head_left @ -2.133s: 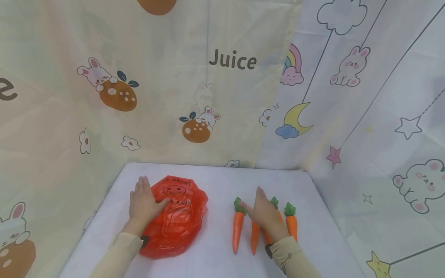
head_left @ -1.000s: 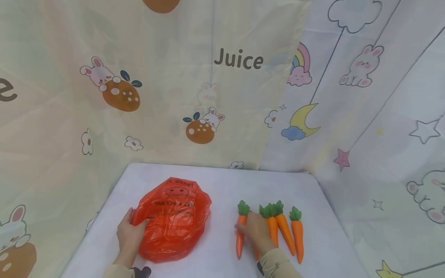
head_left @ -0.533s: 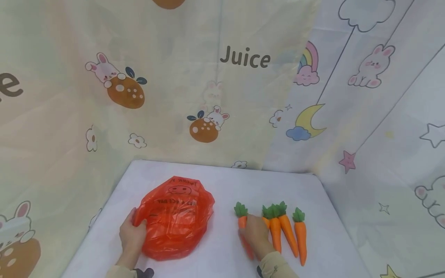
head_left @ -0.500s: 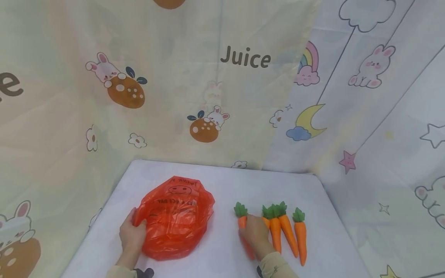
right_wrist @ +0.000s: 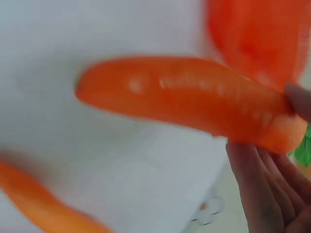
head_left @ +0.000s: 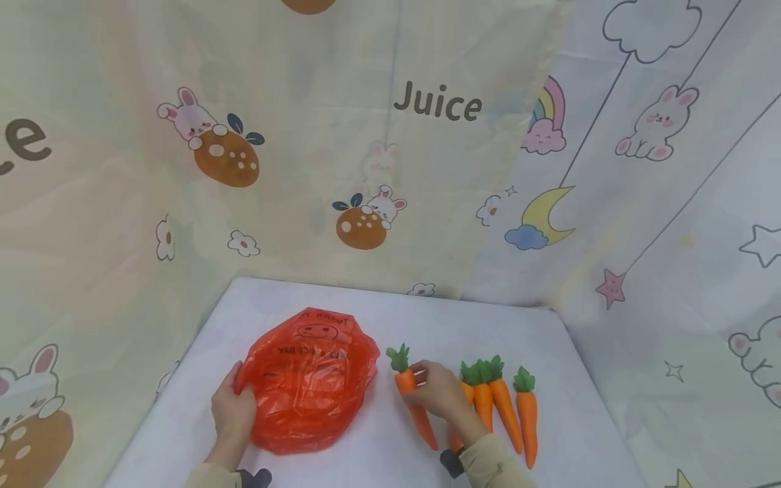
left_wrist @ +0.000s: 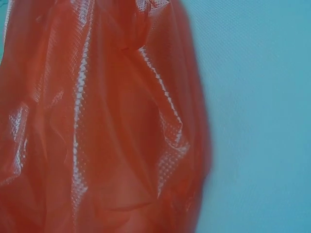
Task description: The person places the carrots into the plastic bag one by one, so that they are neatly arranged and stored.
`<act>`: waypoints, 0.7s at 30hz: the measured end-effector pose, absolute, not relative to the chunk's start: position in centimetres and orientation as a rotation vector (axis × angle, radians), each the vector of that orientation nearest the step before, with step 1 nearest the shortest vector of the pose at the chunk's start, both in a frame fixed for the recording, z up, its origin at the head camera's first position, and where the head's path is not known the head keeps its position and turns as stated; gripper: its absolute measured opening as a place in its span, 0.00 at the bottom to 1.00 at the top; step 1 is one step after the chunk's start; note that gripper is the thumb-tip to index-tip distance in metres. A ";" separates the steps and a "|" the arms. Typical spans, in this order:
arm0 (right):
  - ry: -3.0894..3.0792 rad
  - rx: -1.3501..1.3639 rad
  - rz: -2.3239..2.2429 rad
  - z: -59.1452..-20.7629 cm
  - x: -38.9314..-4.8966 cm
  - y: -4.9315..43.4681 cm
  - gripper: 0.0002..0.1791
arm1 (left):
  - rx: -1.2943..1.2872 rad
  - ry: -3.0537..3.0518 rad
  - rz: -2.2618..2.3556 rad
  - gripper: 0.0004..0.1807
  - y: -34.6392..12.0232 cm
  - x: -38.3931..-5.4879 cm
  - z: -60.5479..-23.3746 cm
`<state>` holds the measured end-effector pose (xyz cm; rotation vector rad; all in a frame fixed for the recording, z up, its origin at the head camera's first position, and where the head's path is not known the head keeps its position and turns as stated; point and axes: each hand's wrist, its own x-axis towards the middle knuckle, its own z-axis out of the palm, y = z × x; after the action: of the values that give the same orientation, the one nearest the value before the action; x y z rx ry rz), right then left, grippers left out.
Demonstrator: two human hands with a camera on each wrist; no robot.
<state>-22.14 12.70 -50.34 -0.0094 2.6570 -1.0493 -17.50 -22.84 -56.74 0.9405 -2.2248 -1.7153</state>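
Observation:
A red plastic bag (head_left: 314,386) with a printed smiling face lies on the left of the white table; it fills much of the left wrist view. My left hand (head_left: 233,410) pinches its left edge, thumb on top and the other fingers partly hidden by the bag. My right hand (head_left: 442,393) grips a carrot (head_left: 419,417) near its leafy top, thumb on one side and fingers on the other. That carrot tilts, leaves toward the bag. In the right wrist view its orange body (right_wrist: 184,97) spans the frame, and the tip is free.
Several more carrots (head_left: 503,413) with green tops lie to the right of my right hand, one partly behind the wrist. Patterned cloth walls (head_left: 293,224) enclose the back and sides of the white table (head_left: 378,461).
My right hand has come down from over the carrots, taken the leftmost one and shifted it left toward the bag. The left hand has slid from the bag's top to its left edge.

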 end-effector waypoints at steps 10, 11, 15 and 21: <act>2.187 -0.148 -1.430 -46.7 -21.9 8.0 0.30 | 0.885 -2.216 -1.748 0.32 -23.3 -17.4 -57.0; 2.170 -0.156 -1.447 -46.6 -22.0 7.4 0.30 | 0.875 -2.218 -1.752 0.32 -23.4 -17.4 -57.1; 2.099 -0.180 -1.559 -46.5 -22.6 5.0 0.31 | 0.854 -2.229 -1.778 0.32 -23.5 -17.1 -57.1; 1.986 -0.136 -1.766 -46.8 -23.3 1.2 0.33 | 0.862 -2.239 -1.781 0.31 -23.2 -16.7 -57.3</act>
<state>-23.33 1.22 -46.85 -0.1358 1.9861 -1.7660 -16.70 -23.16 -57.30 0.8617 -2.2393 -1.7807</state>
